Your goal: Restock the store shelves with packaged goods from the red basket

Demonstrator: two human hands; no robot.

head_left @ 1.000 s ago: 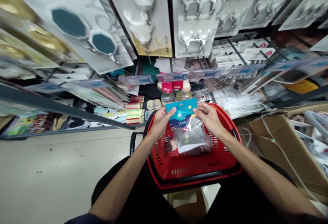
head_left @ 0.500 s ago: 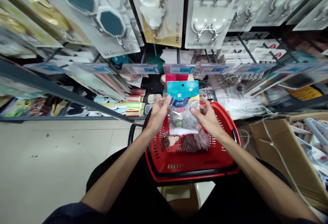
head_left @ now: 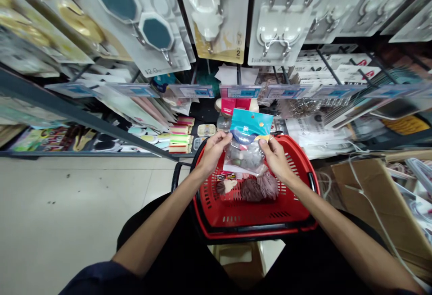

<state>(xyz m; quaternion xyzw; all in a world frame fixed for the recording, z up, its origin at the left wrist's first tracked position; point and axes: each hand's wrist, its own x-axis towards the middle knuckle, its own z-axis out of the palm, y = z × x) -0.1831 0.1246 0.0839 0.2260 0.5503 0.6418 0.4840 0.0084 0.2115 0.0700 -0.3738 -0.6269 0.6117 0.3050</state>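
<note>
A clear plastic packet with a teal header (head_left: pixel 251 124) is held between my two hands, above a red shopping basket (head_left: pixel 270 216). Grey, fluffy-looking contents with a green bit show through the plastic. My left hand (head_left: pixel 215 151) pinches the packet's left edge, thumb on top. On the opposite edge, my right hand (head_left: pixel 274 154) grips it in the same way. Below the packet, inside the basket, lie a brown and mauve mesh bundle (head_left: pixel 259 188) and a smaller brown and cream item (head_left: pixel 226 186) with a red label.
Blister-packed wall hooks (head_left: pixel 278 24) hang from a rack ahead, above a strip of price tags (head_left: pixel 243 91). Sponges (head_left: pixel 181 138) and soap dishes sit on the lower shelf. A cardboard box (head_left: pixel 374 196) of goods stands to the right. Tiled floor (head_left: pixel 84 196) lies to the left.
The packet has tilted, its top leaning away and to the right, so its face shows foreshortened. Both hands keep their hold. The whole view has shifted slightly.
</note>
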